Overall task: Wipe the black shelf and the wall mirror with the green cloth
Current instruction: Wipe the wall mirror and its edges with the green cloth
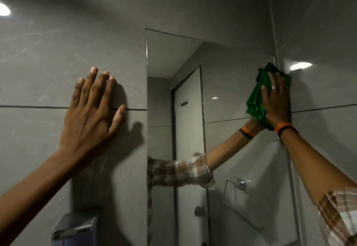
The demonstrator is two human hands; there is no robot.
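The wall mirror (pixel 222 83) hangs on the grey tiled wall, right of centre. My right hand (pixel 276 101) presses the crumpled green cloth (pixel 256 101) flat against the mirror's upper right edge. That hand wears a ring, and an orange and black band sits at the wrist. My left hand (pixel 90 108) lies flat on the wall tile to the left of the mirror, fingers spread, holding nothing. The black shelf is not in view.
A dark dispenser box (pixel 75 226) is fixed to the wall below my left hand. The mirror reflects a door, a coat hook and a chrome towel ring (pixel 237 189). A wall corner (pixel 274 33) runs down just right of the mirror.
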